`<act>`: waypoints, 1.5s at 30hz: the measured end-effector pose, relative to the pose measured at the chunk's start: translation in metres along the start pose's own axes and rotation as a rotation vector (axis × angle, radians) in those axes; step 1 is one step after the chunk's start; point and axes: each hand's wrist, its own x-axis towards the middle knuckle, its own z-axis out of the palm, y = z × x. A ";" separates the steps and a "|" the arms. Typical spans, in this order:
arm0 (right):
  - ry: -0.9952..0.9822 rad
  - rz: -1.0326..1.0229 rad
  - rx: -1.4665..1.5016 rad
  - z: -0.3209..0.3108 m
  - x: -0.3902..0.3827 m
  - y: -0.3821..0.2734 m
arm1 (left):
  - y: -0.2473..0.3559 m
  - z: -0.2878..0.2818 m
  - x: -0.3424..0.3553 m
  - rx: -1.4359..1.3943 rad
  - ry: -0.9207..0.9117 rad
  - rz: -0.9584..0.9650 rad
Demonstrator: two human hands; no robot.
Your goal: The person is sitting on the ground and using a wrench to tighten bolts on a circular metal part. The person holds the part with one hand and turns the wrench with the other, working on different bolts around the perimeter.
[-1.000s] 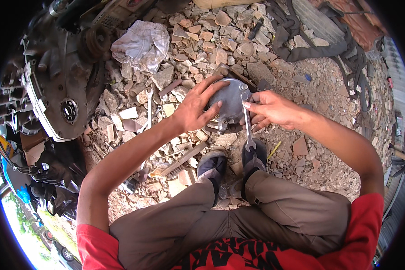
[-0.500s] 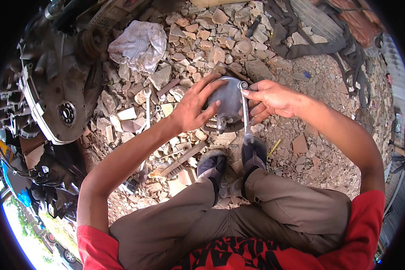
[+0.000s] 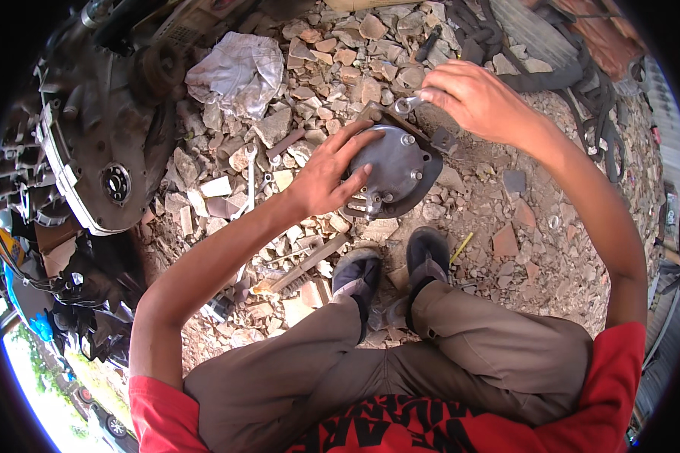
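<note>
A dark grey round metal cover with bolts around its rim rests on the rubble in front of my feet, part of a larger metal piece beneath it. My left hand lies on its left side with the fingers spread over the top. Beyond the cover's upper right edge, my right hand is closed around a combination wrench. The wrench's ring end shows past my fingertips, just above the cover and apart from its bolts; the rest of the tool is hidden by the hand.
A second wrench lies on the stones left of the cover. A crumpled whitish cloth is farther off. A large engine casing stands at the left. Dark straps lie at the far right. Broken stone covers the ground.
My right hand has moved up and away from the cover with the wrench, which has swung from upright over the cover's right side. My left hand stays put.
</note>
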 end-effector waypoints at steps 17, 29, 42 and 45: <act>-0.380 1.057 1.499 0.050 -0.046 -0.063 | -0.002 0.003 0.001 0.007 0.026 -0.004; -0.544 1.051 1.546 0.048 -0.035 -0.053 | -0.002 0.002 0.001 0.027 0.009 0.009; -0.617 0.769 1.047 0.041 -0.043 0.014 | 0.001 0.000 0.002 0.005 -0.010 -0.006; -0.540 0.540 0.584 0.021 -0.020 0.022 | 0.002 0.001 0.003 0.006 -0.017 -0.013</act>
